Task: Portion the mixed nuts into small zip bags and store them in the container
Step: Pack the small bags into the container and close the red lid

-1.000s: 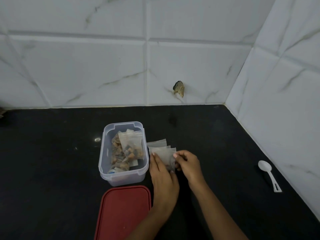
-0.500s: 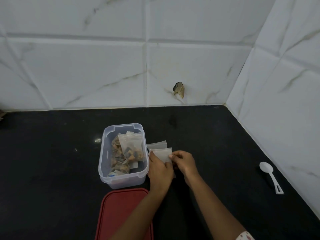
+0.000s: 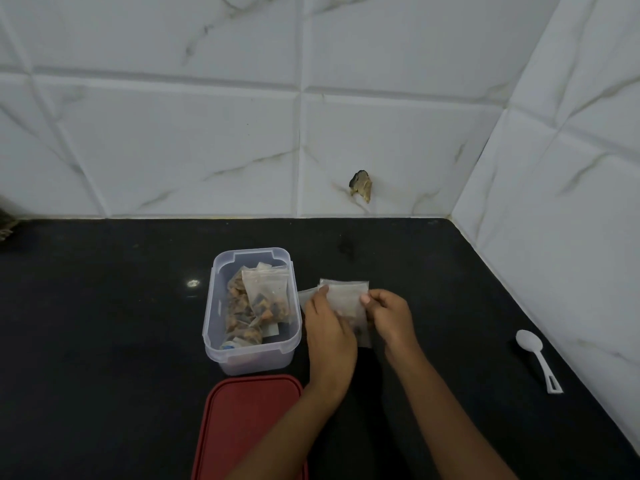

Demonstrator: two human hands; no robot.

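A clear plastic container [image 3: 221, 299] stands open on the black counter, with several small zip bags of mixed nuts [image 3: 263, 299] inside it. Just right of it, both hands hold a small clear zip bag [image 3: 346, 297] over a little pile of bags [image 3: 306, 294] lying on the counter. My left hand [image 3: 329, 330] grips the bag's left side, fingers over its upper edge. My right hand [image 3: 389, 315] pinches the bag's right edge with thumb and fingers. The lower part of the bag is hidden between the hands.
A red lid [image 3: 249, 427] lies flat in front of the container. A white plastic spoon [image 3: 536, 358] rests on the counter at the right, near the tiled side wall. The tiled back wall has a chipped hole [image 3: 361, 185].
Both hands have shifted slightly away from me and lifted one bag off the pile. The left hand moved from beside the bags onto the bag's left edge.
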